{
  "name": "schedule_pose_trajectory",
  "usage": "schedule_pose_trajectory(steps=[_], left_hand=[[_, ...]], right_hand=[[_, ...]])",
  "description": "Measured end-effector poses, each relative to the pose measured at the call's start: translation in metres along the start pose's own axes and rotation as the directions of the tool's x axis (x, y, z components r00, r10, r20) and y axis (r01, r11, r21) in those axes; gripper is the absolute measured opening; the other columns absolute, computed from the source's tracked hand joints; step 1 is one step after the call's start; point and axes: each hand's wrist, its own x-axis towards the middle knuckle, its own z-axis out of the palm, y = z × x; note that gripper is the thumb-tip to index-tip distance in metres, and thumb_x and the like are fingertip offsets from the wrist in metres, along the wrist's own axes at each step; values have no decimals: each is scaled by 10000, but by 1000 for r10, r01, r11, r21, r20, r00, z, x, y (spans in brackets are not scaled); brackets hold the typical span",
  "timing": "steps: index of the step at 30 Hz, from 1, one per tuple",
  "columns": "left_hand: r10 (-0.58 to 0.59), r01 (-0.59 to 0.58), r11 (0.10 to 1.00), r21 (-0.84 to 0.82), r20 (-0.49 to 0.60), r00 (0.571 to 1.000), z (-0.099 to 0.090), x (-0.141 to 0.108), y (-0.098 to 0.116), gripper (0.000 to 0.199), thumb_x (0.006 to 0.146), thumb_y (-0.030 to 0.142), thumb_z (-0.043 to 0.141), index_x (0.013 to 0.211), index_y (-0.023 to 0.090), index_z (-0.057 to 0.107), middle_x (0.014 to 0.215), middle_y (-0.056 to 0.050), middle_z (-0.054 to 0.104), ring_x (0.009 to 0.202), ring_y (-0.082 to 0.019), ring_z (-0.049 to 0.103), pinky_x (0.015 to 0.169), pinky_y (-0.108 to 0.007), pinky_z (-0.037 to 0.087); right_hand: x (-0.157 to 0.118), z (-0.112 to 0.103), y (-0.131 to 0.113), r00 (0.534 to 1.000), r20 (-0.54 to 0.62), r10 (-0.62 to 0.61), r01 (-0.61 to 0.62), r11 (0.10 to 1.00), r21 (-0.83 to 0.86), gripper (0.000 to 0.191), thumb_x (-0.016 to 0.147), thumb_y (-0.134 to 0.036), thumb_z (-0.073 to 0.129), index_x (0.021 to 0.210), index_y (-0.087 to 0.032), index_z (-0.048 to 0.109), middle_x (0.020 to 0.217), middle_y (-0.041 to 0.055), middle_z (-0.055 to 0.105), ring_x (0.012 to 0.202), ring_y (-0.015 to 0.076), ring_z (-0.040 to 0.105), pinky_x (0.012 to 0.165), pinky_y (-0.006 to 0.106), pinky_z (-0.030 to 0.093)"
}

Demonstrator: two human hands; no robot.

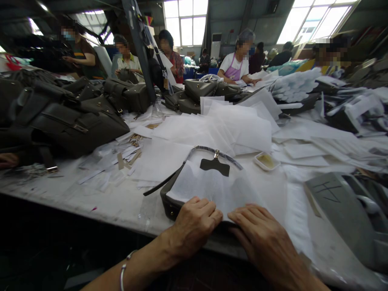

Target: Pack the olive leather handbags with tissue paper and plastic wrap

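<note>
A dark bag (170, 204) lies at the table's front edge, with a white foam sheet (201, 184) spread over it. Its strap arches behind, partly wrapped, and a dark tab (214, 166) with a metal clasp rests on the sheet. My left hand (197, 220) has its fingers curled over the near edge of the sheet and bag. Close to its right, my right hand (262, 232) presses the same edge, fingers bent together over the sheet and thumb below. Both hands are closed on this edge.
Dark bags (75, 121) are heaped at the left. White foam sheets (242, 125) are stacked behind the bag. A small dish (266, 161) stands to the right, near a grey piece (336, 206) with pen marks. Paper scraps lie left. Several people work across the table.
</note>
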Motion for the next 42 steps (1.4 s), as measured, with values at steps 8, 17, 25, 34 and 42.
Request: schedule_pose_trajectory(steps=[8, 17, 25, 34, 42], left_hand=[[-11, 12, 1000, 18, -51, 999, -7, -6, -17, 211, 991, 162, 411, 833, 200, 545, 731, 1, 547, 668, -171, 499, 638, -336, 344], [-64, 42, 992, 122, 181, 981, -10, 28, -16, 105, 959, 134, 510, 873, 188, 536, 796, -15, 606, 717, -204, 580, 655, -338, 444], [-34, 9, 996, 85, 297, 954, -22, 28, -21, 79, 945, 105, 525, 899, 168, 541, 799, -22, 631, 699, -201, 622, 623, -325, 491], [-10, -2, 999, 32, 383, 924, -26, 24, -44, 124, 956, 161, 528, 846, 184, 579, 806, -24, 610, 723, -197, 605, 619, -300, 511], [-165, 181, 969, 167, -105, 981, 33, -23, -16, 340, 985, 132, 393, 1285, 144, 553, 1207, -133, 632, 1182, -261, 577, 1042, -456, 457]], right_hand=[[-2, 5, 12, 991, -33, -127, 126, 992, -28, 298, 959, -97, 446, 1137, -205, 659, 1093, 23, 740, 1064, 189, 649, 1054, 386, 402], [26, 19, 20, 998, 8, -68, 69, 993, -96, 260, 906, -58, 494, 1015, -203, 681, 971, 30, 746, 945, 187, 669, 1007, 388, 434], [49, 26, 18, 956, 290, -47, 85, 989, -121, 315, 795, 6, 504, 977, -167, 694, 1035, 84, 738, 974, 232, 661, 984, 422, 452], [49, 29, 23, 929, 359, -90, 131, 987, -91, 449, 740, 47, 452, 1034, -178, 707, 1023, 78, 760, 922, 213, 706, 967, 411, 501], [14, 54, 22, 984, 108, -139, 163, 952, -257, 488, 865, -11, 424, 1317, -110, 579, 1327, 122, 643, 1237, 256, 580, 1108, 463, 390]])
